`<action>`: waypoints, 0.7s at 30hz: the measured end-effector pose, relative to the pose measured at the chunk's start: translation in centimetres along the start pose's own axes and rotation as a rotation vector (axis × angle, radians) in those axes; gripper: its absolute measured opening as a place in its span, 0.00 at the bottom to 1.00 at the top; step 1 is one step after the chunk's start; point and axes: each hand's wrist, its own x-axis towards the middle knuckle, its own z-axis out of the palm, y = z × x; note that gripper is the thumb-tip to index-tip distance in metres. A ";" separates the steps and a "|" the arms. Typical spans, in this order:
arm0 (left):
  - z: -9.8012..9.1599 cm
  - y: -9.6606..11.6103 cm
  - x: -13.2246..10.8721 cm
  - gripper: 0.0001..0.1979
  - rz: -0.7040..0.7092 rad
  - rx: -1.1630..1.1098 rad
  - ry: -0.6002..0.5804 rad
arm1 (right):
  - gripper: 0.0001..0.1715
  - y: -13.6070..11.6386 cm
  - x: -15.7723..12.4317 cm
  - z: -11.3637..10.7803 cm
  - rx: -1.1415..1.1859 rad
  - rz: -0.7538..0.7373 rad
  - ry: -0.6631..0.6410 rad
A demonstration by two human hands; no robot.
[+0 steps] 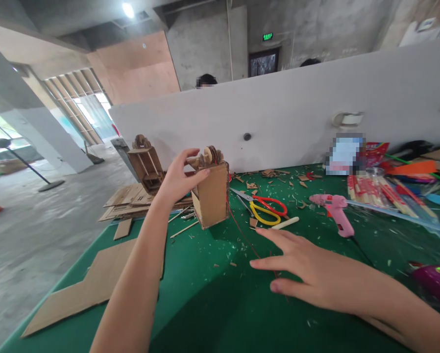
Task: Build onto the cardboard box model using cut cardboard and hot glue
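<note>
My left hand (185,177) grips the top of a small cardboard box (214,196), thumb across its face and fingers behind. Round layered cardboard discs (213,155) sit on top of that box. A thin red string (242,230) runs from the box's right side down toward my right hand (297,260). The fingers of that hand are spread above the green table, and I see nothing held in them. Just beyond its fingertips lie scissors (266,208) with one red and one yellow handle, and a pale stick (286,223).
A pink glue gun (333,211) lies at right, near packaged sticks (379,193) and a phone-like screen (344,154). Another cardboard box model (145,166) stands at left by stacked cardboard (132,196). A cut cardboard sheet (91,279) lies near the left edge. A white partition (286,113) rises behind.
</note>
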 end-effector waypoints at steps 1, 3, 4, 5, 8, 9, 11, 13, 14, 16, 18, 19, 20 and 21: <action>0.1 0.0 0.5 0.26 0.009 0.007 0.025 | 0.21 0.0 -0.1 -0.4 0.024 0.003 0.027; 0.4 -0.1 1.6 0.25 0.037 0.016 0.074 | 0.20 0.1 0.1 -0.8 0.058 0.044 0.077; 0.7 -0.1 2.2 0.25 0.053 0.023 0.097 | 0.21 0.1 0.4 -0.8 0.074 0.067 0.098; 0.9 -0.1 2.7 0.25 0.067 0.032 0.117 | 0.21 0.3 0.7 -0.6 0.092 0.083 0.120; 2.0 0.1 4.0 0.24 0.088 0.056 0.164 | 0.21 1.3 2.0 1.2 0.160 0.090 0.206; 2.3 0.1 4.2 0.24 0.088 0.060 0.175 | 0.21 1.9 2.4 2.2 0.175 0.091 0.243; 3.0 0.3 4.5 0.25 0.078 0.061 0.203 | 0.22 3.1 3.0 4.3 0.182 0.112 0.301; 3.6 0.4 4.4 0.25 0.067 0.054 0.234 | 0.22 4.3 3.4 6.3 0.138 0.101 0.292; 3.9 0.4 4.2 0.24 0.061 0.049 0.248 | 0.23 4.8 3.5 7.0 0.105 0.091 0.268; 4.4 0.4 3.3 0.22 0.053 0.050 0.274 | 0.23 5.4 3.6 8.0 0.042 0.079 0.237; 4.9 0.5 2.1 0.21 0.042 0.078 0.301 | 0.24 5.6 3.6 8.3 0.001 0.075 0.236; 5.1 0.6 1.4 0.20 0.034 0.102 0.317 | 0.24 5.5 3.6 8.4 -0.012 0.075 0.240; 5.3 0.6 0.7 0.20 0.024 0.128 0.332 | 0.24 5.4 3.7 8.3 -0.025 0.074 0.243; 5.5 0.8 0.0 0.20 0.015 0.154 0.345 | 0.23 5.2 3.7 8.2 -0.038 0.072 0.244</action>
